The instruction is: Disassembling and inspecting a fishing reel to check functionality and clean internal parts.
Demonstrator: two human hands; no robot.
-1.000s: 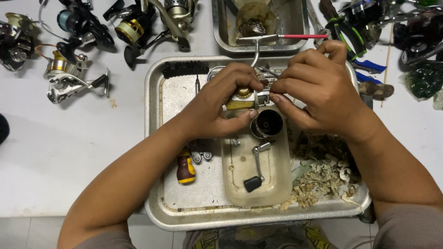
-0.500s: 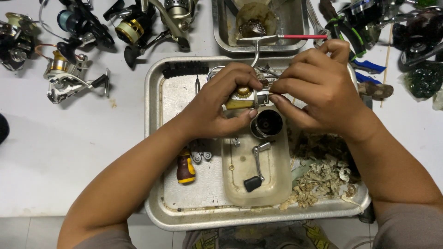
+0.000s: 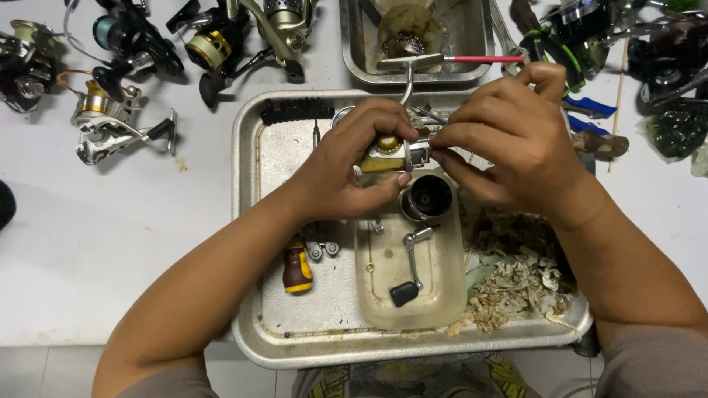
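The left hand [image 3: 346, 173] grips the fishing reel [image 3: 391, 153] firmly above the metal tray [image 3: 247, 221], so small parts fall inside. The right hand [image 3: 509, 140] pinches a piece on the reel's side.

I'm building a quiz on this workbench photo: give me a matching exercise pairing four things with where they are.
1. reel body
2. crank handle
3. screwdriver
4. crumpled paper scraps

a. tray's right side
b. tray floor, under the left forearm
c. held by the left hand and right hand
d. in the small plastic tub

Pairs: 1-c, 2-d, 3-b, 4-a
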